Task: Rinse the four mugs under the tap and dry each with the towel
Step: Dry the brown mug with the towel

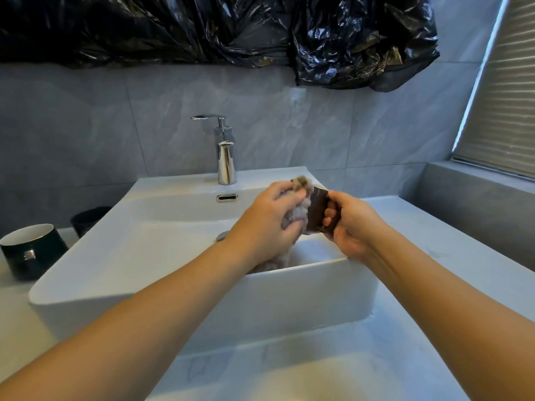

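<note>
Over the right side of the white sink (115, 256), my right hand (351, 224) grips a dark brown mug (317, 211) by its handle, the mug lying on its side. My left hand (269, 218) holds a fluffy grey towel (302, 188) bunched against the mug's open end; the towel's tail hangs down into the basin. A dark green mug with a white inside (30, 250) stands upright on the counter at the far left. Behind it another dark mug (89, 218) is partly hidden by the sink's edge. The chrome tap (225, 157) stands at the back, with no water running.
The pale counter (434, 256) runs right of the sink to a grey ledge (477, 198) under a window blind. Black plastic sheeting (231, 30) hangs across the wall above. The drain plug (223, 235) shows by my left wrist.
</note>
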A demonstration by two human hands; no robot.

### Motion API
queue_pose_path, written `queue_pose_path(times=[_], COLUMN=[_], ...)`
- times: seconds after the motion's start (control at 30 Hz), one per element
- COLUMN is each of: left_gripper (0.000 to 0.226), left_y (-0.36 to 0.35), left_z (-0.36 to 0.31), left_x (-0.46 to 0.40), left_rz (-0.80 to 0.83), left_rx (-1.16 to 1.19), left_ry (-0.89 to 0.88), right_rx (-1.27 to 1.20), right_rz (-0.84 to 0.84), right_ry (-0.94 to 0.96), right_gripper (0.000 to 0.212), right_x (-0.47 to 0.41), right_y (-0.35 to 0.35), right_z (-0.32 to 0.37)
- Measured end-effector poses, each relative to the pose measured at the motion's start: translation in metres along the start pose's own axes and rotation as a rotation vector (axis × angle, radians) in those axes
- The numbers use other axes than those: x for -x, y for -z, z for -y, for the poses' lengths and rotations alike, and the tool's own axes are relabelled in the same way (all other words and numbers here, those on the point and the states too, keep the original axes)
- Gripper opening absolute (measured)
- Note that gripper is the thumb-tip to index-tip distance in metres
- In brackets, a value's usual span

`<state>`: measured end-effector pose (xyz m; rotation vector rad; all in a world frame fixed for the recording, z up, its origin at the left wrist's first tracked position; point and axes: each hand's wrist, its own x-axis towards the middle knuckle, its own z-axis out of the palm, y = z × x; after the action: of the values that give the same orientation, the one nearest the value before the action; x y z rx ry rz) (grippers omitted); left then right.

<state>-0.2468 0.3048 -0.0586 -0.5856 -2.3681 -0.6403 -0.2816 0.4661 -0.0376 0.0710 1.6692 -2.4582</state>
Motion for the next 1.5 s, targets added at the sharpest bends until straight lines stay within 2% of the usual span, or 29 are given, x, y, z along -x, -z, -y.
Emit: queue_pose_path(times=[0.07, 0.13, 0.2, 0.27, 0.33, 0.5, 0.63, 0.7, 0.73, 0.8, 0.9, 1.0, 1.07, 1.17, 1.27, 1.33, 1.37, 1.47, 1.5], left_gripper=[0.044, 0.036, 0.038, 0.045, 0.049, 0.034, 0.041, 0.039, 0.035, 0.032, 0.044, 0.040, 0.031, 0.036, 0.026, 0.030, 0.031, 0.032, 0.035], left_y=[0.001, 0.007, 0.010, 0.007, -0.002, -0.008, 0.007, 0.011, 0.012, 0.010, 0.003, -0.011, -0.017, -0.011, 0.003, 0.009, 0.011, 0.006, 0.002], left_z=[0.009, 0.015, 0.013, 0.001, -0.011, -0.010, 0.001, 0.004, 0.005, 0.007, 0.003, -0.011, -0.020, -0.020, -0.017, -0.019, -0.021, -0.022, -0.021], left_x=[0.007, 0.009, 0.003, -0.006, -0.012, -0.005, -0.005, -0.002, -0.001, 0.000, -0.003, -0.010, -0.013, -0.014, -0.017, -0.027, -0.032, -0.042, -0.041], left_rz=[0.098, 0.121, 0.056, -0.056, -0.081, 0.090, 0.272, 0.300, 0.271, 0.106, -0.078, -0.056, 0.007, 0.162, 0.304, 0.362, 0.340, 0.058, 0.008], left_rx=[-0.115, -0.191, -0.200, -0.139, -0.125, -0.354, -0.533, -0.558, -0.528, -0.358, -0.157, -0.193, -0.296, -0.474, -0.517, -0.495, -0.467, -0.340, -0.309], left_ry=[-0.144, -0.241, -0.216, -0.099, -0.071, -0.320, -0.475, -0.518, -0.494, -0.358, -0.152, -0.199, -0.281, -0.400, -0.401, -0.356, -0.325, -0.220, -0.188], right_rx=[-0.019, -0.007, -0.005, 0.018, 0.062, 0.064, 0.068, 0.071, 0.079, 0.094, 0.109, 0.150, 0.153, 0.161, 0.260, 0.311, 0.328, 0.317, 0.300], right_rz=[-0.023, -0.024, -0.022, 0.002, 0.042, 0.052, -0.005, -0.043, -0.048, -0.042, -0.017, 0.018, 0.009, -0.019, 0.019, 0.057, 0.070, 0.055, 0.043], right_ry=[-0.005, -0.008, -0.018, -0.011, 0.005, -0.011, -0.044, -0.050, -0.052, -0.043, -0.040, -0.034, -0.018, -0.024, -0.008, 0.002, 0.009, -0.002, -0.011], right_gripper=[0.032, 0.031, 0.030, 0.030, 0.032, 0.033, 0.031, 0.032, 0.031, 0.033, 0.034, 0.030, 0.031, 0.034, 0.036, 0.035, 0.034, 0.024, 0.023], right_x=[-0.001, 0.000, 0.002, 0.004, 0.009, 0.008, 0.005, 0.005, 0.004, 0.003, 0.002, 0.002, 0.000, 0.000, 0.006, 0.009, 0.011, 0.014, 0.014], right_y=[0.002, 0.001, -0.001, -0.003, -0.003, 0.000, -0.001, 0.001, 0.003, 0.005, 0.003, 0.000, 0.001, 0.002, 0.003, 0.001, -0.001, -0.005, -0.006], right_z=[0.001, 0.001, 0.001, 0.001, 0.001, 0.003, 0.002, 0.003, 0.003, 0.004, 0.003, 0.000, -0.001, -0.001, -0.005, -0.008, -0.007, -0.002, -0.001])
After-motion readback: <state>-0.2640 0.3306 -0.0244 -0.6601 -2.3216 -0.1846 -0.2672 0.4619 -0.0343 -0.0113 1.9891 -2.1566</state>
